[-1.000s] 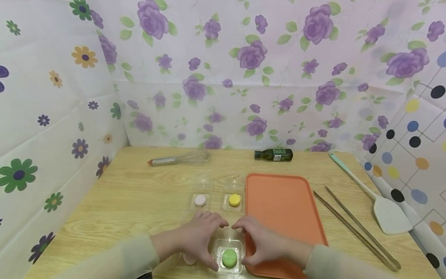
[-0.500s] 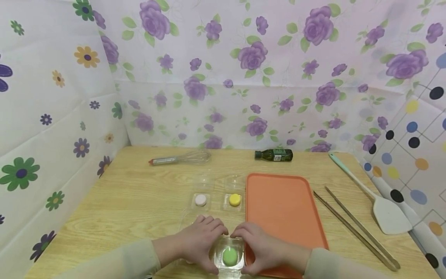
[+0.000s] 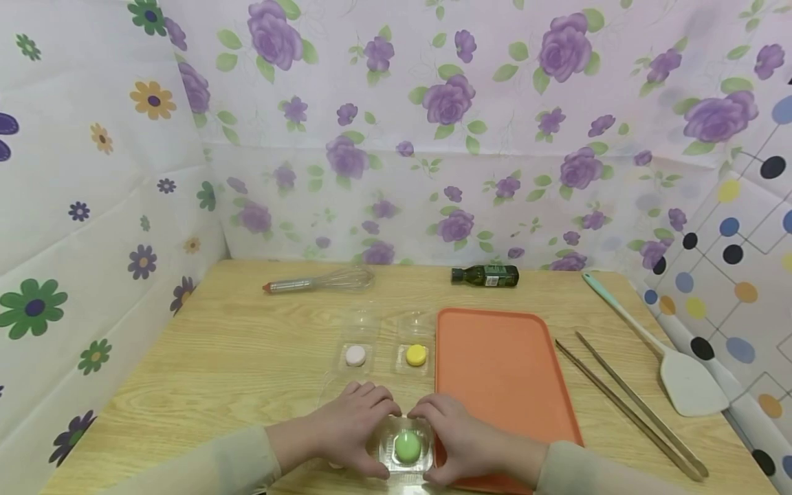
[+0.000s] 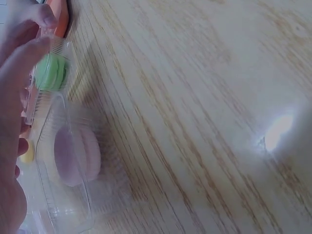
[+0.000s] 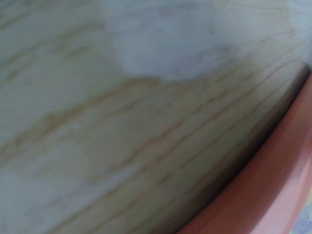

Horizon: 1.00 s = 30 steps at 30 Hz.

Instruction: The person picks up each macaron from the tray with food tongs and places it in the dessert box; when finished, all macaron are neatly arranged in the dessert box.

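Note:
A clear plastic box (image 3: 388, 440) with a green macaron (image 3: 408, 447) inside stands at the table's front, beside the orange tray. My left hand (image 3: 353, 427) grips its left side and my right hand (image 3: 456, 434) its right side, thumbs near the front and fingers curled at the back. In the left wrist view the left hand (image 4: 10, 146) runs along the left edge, with the green macaron (image 4: 50, 72) past its fingers. Closer in that view is a pale pink macaron (image 4: 77, 155) in another clear box (image 4: 109, 187), mostly hidden by my left hand in the head view.
Behind are open clear boxes with a pale macaron (image 3: 355, 355) and a yellow macaron (image 3: 416, 355). The orange tray (image 3: 495, 371) lies right, then tongs (image 3: 631, 405) and a spatula (image 3: 689, 381). A whisk (image 3: 322, 280) and dark bottle (image 3: 485, 276) lie at the back.
The lid of the green macaron's box has come down from upright behind it to over the macaron. Both hands have drawn in against the box's sides.

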{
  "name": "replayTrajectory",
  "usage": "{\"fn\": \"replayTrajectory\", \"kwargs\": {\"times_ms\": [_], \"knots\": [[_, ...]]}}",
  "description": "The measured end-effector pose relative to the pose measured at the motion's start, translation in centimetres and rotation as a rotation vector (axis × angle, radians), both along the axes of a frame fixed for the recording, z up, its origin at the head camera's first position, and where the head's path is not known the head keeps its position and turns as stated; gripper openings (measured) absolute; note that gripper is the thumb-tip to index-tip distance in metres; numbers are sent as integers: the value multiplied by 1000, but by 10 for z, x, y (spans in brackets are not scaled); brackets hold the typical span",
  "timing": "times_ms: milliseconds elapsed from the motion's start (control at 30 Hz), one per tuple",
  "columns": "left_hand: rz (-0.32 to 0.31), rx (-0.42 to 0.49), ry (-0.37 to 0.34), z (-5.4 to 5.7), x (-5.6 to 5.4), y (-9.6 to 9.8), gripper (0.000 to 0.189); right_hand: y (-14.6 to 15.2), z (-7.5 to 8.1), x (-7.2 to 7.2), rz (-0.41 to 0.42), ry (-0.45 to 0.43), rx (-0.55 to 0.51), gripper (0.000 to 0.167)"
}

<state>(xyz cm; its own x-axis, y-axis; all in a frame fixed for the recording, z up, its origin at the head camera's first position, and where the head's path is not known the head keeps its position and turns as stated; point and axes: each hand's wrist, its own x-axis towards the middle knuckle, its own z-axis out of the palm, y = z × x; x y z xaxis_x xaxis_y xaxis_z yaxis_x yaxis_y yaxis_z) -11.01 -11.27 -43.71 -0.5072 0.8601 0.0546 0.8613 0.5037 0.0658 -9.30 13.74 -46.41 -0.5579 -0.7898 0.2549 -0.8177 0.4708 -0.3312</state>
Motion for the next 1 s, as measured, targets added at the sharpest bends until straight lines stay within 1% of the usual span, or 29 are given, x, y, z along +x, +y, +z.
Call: {"fn": "replayTrajectory", "kwargs": {"times_ms": [100, 233, 333, 467, 600, 700, 800, 900, 1000], "knots": [[-2, 10, 0, 0, 0, 0, 74, 0, 1, 0, 0, -30, 10, 74], [-6, 11, -2, 2, 0, 0, 73, 1, 3, 1, -1, -71, -13, 70], [-9, 11, -20, 3, -1, -1, 72, 1, 3, 1, 5, -59, -26, 68], [-13, 9, -37, 4, -1, -2, 71, 0, 1, 1, 10, -26, -14, 68], [-2, 4, -60, 3, -2, -3, 73, 0, 1, 1, -9, -43, -6, 69], [17, 1, -79, 4, -3, -3, 76, 0, 4, 2, -28, -95, -15, 71], [40, 5, -96, 6, -6, -1, 81, 1, 9, 0, -63, -180, -33, 73], [66, 15, -117, 9, -12, 0, 85, 4, 13, -6, -107, -261, -59, 75], [101, 24, -146, 13, -19, 1, 87, 9, 16, -15, -146, -302, -79, 77]]}}
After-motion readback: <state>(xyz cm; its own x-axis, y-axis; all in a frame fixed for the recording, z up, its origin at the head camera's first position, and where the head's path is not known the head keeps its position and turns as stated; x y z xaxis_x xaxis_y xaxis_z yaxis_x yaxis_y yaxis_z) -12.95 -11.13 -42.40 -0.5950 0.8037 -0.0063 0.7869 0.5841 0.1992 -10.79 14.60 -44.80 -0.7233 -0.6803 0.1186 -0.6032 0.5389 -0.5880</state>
